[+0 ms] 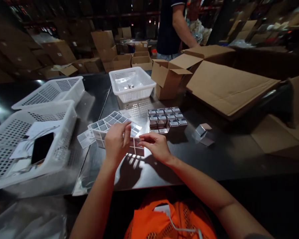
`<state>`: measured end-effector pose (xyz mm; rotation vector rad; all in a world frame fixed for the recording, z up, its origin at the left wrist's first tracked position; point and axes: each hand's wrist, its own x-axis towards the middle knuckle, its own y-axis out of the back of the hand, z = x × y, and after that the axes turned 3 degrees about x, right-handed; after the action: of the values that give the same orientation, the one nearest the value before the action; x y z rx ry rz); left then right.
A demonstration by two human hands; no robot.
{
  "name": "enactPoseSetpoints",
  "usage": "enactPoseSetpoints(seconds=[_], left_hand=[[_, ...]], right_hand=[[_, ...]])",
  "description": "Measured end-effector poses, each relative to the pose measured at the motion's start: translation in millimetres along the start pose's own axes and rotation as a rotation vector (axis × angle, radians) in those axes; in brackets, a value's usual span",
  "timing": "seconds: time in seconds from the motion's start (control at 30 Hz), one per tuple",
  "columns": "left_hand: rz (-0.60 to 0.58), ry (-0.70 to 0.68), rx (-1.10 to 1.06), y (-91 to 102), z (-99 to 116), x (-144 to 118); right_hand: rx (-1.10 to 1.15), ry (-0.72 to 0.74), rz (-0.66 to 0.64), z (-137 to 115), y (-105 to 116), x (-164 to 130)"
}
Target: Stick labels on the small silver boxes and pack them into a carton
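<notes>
At the centre of the frame both hands meet over a sheet of labels [114, 124] lying on the dark table [226, 159]. The left hand [117, 142] curls narrow, fingertips pinching at the sheet's near edge, seemingly to steady it. The right hand [155, 146] pinches a small box [137, 149] beside it, held close so a label can reach it. The sheet's long axis runs from lower left to upper right. A block of small boxes [167, 118] sits just beyond, and white baskets [40, 132] stand at left.
</notes>
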<state>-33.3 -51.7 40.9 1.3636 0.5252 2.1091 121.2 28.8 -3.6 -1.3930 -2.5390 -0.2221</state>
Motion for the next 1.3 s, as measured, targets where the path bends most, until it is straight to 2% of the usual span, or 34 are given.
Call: enactPoseSetpoints(seconds=[0.07, 0.17, 0.27, 0.4, 0.53, 0.63, 0.87, 1.0, 1.07, 1.17, 1.23, 1.3], left_hand=[[-0.189, 0.067, 0.137, -24.9, 8, 9], [-0.308, 0.177, 0.337, -47.9, 10, 10], [-0.307, 0.229, 0.365, -53.8, 3, 4], [-0.282, 0.262, 0.275, -53.8, -8, -4], [-0.232, 0.207, 0.053, -54.4, -13, -11], [-0.194, 0.155, -0.075, -54.0, -15, -15], [-0.158, 0.169, -0.052, -54.2, -19, -17], [-0.193, 0.22, -0.105, -57.5, -20, -16], [-0.222, 0.229, -0.128, -59.5, -21, -16], [-0.274, 0.224, -0.08, -62.6, -22, -16], [-0.3, 0.209, 0.034, -63.9, -23, -17], [-0.326, 0.185, 0.182, -63.8, -23, -17]], right_hand=[[-0.019, 0.021, 0.012, 1, 2, -2], [-0.069, 0.064, 0.04, 1, 9, -4], [-0.132, 0.069, 0.049, 2, 14, -3], [-0.166, -0.026, 0.01, 3, 16, -4], [-0.194, -0.114, -0.028, 2, 19, -6], [-0.256, -0.118, -0.071, -1, 22, -6], [-0.429, 0.045, -0.204, -3, 24, -10], [-0.447, 0.113, -0.117, 0, 25, -13], [-0.417, 0.097, -0.07, 2, 26, -13], [-0.447, 0.083, -0.077, 5, 24, -14], [-0.533, 0.196, -0.089, 5, 23, -16], [-0.631, 0.384, -0.105, 1, 22, -22]])
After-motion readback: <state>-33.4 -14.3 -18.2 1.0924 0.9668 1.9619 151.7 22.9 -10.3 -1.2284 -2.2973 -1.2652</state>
